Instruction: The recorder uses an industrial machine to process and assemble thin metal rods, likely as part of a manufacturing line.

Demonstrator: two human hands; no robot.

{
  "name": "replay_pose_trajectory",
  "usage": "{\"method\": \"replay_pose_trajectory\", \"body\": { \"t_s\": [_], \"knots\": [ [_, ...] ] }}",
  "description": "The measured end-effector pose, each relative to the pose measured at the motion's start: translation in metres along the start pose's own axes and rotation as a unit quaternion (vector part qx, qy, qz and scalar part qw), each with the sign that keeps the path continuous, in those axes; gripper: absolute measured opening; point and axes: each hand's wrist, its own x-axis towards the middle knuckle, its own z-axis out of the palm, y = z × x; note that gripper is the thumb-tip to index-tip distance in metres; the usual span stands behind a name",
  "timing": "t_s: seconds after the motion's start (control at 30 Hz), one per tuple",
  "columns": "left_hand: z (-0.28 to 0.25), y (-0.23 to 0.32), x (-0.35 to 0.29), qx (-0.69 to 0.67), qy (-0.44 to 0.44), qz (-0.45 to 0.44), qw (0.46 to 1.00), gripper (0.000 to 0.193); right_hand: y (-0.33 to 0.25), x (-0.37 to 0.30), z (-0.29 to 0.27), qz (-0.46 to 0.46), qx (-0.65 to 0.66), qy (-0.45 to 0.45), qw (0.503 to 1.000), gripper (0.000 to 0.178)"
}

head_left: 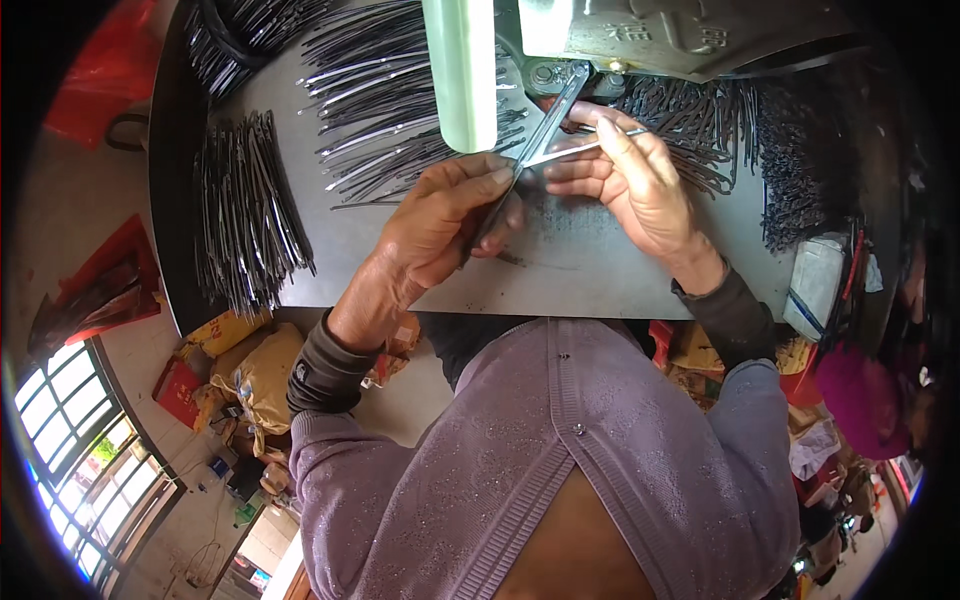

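Note:
My left hand (445, 215) is closed, thumb against fingers, around a long narrow dark metal strip (552, 118). That strip slants up and away to the machine at the back. A thinner shiny strip (565, 151) crosses it near my left fingertips and runs to my right hand (645, 185). The thumb and fingers of my right hand pinch this thinner strip, its end poking out beyond them. Whether the two strips are joined where they cross is hard to make out.
Rows of dark metal strips (375, 105) lie behind my left hand, with another bundle (250, 210) at the left. Dark bent pieces (690, 120) and a dense pile (800, 160) sit at the right. A lit lamp (462, 75) hangs close before a machine (650, 40). A whitish box (815, 280) stands by the right edge.

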Motion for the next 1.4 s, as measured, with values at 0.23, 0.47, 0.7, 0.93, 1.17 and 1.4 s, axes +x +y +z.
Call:
{"method": "replay_pose_trajectory", "body": {
  "t_s": [0.23,0.47,0.7,0.93,1.17,1.4],
  "knots": [
    [0.004,0.019,-0.009,0.304,0.083,0.094,0.945,0.021,-0.002,0.025,0.005,0.051,0.085,-0.084,0.992,0.029],
    [-0.005,0.024,-0.009,0.155,0.107,0.112,0.976,0.017,-0.001,0.008,-0.006,-0.039,0.119,-0.029,0.992,0.031],
    [0.018,0.003,0.042,-0.096,0.052,0.183,0.977,0.023,-0.024,0.02,-0.05,-0.102,0.198,-0.023,0.975,0.041],
    [0.017,0.004,0.057,-0.134,0.061,0.265,0.953,0.019,-0.015,0.029,-0.039,-0.142,0.115,0.015,0.983,0.039],
    [0.026,0.001,0.064,-0.169,0.039,0.3,0.938,0.018,-0.016,0.026,-0.032,-0.142,0.106,0.077,0.981,0.038],
    [0.023,0.002,0.055,-0.158,0.068,0.292,0.941,0.017,-0.012,0.027,-0.032,-0.142,0.087,0.061,0.984,0.037]
  ]
}}
